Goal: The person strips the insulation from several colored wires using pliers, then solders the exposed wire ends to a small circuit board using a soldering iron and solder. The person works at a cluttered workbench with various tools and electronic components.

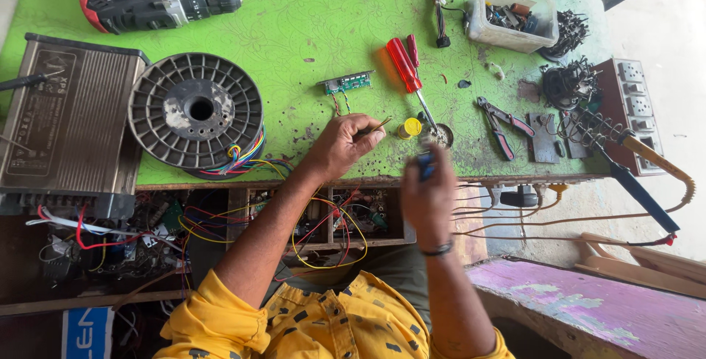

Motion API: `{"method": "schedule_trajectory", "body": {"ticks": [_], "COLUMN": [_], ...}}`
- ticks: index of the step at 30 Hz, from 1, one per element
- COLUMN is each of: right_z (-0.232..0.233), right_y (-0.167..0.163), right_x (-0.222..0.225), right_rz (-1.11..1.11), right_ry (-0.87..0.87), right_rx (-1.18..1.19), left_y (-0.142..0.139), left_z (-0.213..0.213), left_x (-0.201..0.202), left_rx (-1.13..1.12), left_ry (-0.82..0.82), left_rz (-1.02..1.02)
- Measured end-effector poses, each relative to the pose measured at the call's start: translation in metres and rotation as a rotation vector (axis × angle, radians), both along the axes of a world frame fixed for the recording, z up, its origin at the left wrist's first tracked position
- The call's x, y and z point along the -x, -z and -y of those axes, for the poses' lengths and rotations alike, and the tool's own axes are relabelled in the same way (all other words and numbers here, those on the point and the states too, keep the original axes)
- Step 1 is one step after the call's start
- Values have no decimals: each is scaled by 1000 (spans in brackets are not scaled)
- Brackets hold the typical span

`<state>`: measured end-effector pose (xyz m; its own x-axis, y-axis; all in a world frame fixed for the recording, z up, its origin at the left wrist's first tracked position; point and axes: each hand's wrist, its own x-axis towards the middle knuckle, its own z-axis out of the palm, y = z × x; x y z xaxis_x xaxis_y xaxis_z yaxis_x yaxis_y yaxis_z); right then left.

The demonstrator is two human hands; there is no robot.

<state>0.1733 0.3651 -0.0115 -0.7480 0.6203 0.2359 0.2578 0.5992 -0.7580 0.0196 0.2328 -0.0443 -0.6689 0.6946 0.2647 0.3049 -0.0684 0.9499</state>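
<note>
Pinching thin wire [382, 125] in left hand [344, 144] grip; right hand [428, 196] grip clenched on blue tool [426, 164] nearby.

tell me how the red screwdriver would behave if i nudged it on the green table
The red screwdriver has a rounded handle, so it would probably roll sideways. It looks rigid, with a thin metal shaft, and the flat table gives little to stop it.
</note>
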Motion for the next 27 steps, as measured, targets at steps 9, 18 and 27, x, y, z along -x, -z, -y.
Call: {"method": "schedule_trajectory", "body": {"ticks": [9, 18, 27], "right_z": [-136, -40, -51], "right_y": [-34, -41, -62], "right_x": [71, 131, 130], "right_rz": [312, -64, 105], "right_ry": [-56, -710, -744], "right_rx": [-741, -782, -774], "left_y": [-6, -13, -11], "left_z": [-6, -5, 43], "left_x": [-14, -22, -47], "left_rx": [52, 199, 288], "left_ry": [-21, -28, 100], "left_rz": [-484, -740, -711]}}
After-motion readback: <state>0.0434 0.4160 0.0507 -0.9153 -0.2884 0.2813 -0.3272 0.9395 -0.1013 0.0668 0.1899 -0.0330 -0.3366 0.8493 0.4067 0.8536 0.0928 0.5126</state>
